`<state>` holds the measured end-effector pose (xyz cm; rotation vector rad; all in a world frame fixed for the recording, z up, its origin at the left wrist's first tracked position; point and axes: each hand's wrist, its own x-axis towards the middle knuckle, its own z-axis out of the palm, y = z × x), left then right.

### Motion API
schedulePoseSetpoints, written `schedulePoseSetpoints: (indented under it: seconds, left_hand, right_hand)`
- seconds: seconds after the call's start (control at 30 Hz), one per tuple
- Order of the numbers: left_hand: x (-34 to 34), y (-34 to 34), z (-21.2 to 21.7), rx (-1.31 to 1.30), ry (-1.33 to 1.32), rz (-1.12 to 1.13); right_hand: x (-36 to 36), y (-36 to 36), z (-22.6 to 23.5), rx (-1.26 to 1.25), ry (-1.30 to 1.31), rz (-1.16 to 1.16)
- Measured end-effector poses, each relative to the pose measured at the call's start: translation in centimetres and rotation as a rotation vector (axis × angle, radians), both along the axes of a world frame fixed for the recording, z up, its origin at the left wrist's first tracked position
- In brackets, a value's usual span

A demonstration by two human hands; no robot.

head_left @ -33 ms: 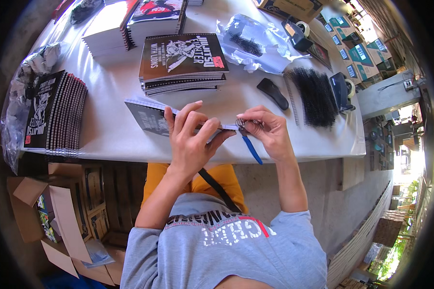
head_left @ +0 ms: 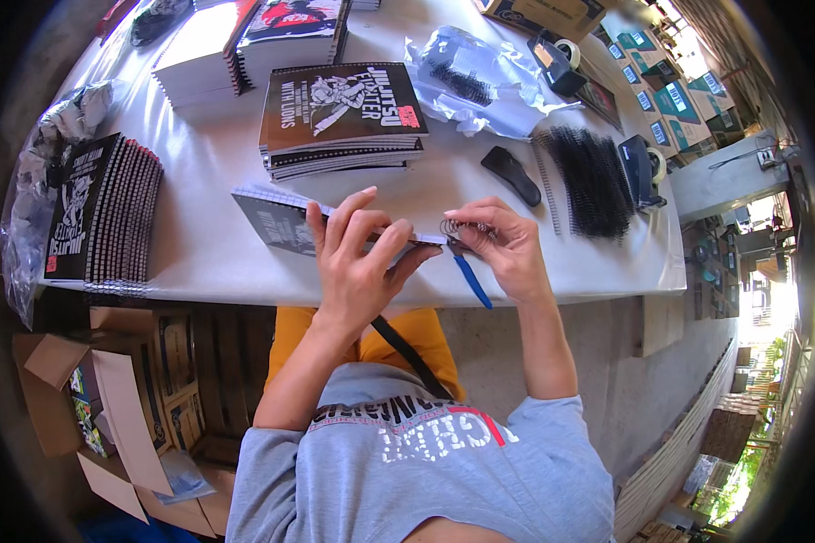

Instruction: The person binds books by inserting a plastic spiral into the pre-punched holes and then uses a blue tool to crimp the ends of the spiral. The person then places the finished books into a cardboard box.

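Just on the near side of the landmark, the stack of brown-and-black covered paper notebooks, the left hand grips a thin, dark-covered notebook with white pages, its fingers spread over the cover. Nearer and to the right of that stack, the right hand pinches a thin, dark wire coil between thumb and fingertips at the notebook's right end. If the left grip slackened, the pages could slide out of line and the coil might miss holes; too hard a pinch could bend its loops. The slim blue-handled pliers, right of the stack and below the fingers, might be knocked off the near edge of the white-covered table by a careless wrist; whether the right hand also bears them I cannot tell. Counted: one notebook in hand, one coil pinched, one pair of pliers; right of the stack, one flat black oblong object, one long dark coil lying apart, a dense bundle of black coils too tangled to count, and two dark tape dispensers; left of the stack, one leaning row of black-covered notebooks, too tightly packed to number.
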<state>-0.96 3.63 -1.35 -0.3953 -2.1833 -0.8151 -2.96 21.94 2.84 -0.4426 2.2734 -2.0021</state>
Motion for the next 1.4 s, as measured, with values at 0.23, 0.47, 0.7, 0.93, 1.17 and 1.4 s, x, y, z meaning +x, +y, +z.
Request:
schedulePoseSetpoints:
  seconds: [0.23,0.47,0.7,0.93,1.17,1.4]
  left_hand:
    - [0.2,0.3,-0.3,-0.036,0.04,0.096]
    - [0.1,0.0,0.3,-0.014,-0.04,0.045]
    - [0.7,-1.6,0.1,-0.113,-0.025,0.199]
    - [-0.2,-2.1,0.2,-0.051,-0.031,0.092]
    - [-0.2,-3.7,0.9,0.034,-0.072,-0.24]
    - [0.2,-2.8,0.4,-0.032,-0.018,-0.148]
  right_hand:
    - [-0.1,0.6,0.0,0.111,0.1,0.07]
    - [0.1,1.4,2.2,0.364,0.145,0.203]
    - [1.9,-0.5,1.8,0.284,0.249,-0.062]
    - [0.2,1.8,0.6,0.338,0.131,0.325]
    - [-7.8,9.1,-6.1,1.358,0.349,-0.366]
    - [-6.9,6.5,-3.9,-0.09,0.135,-0.403]
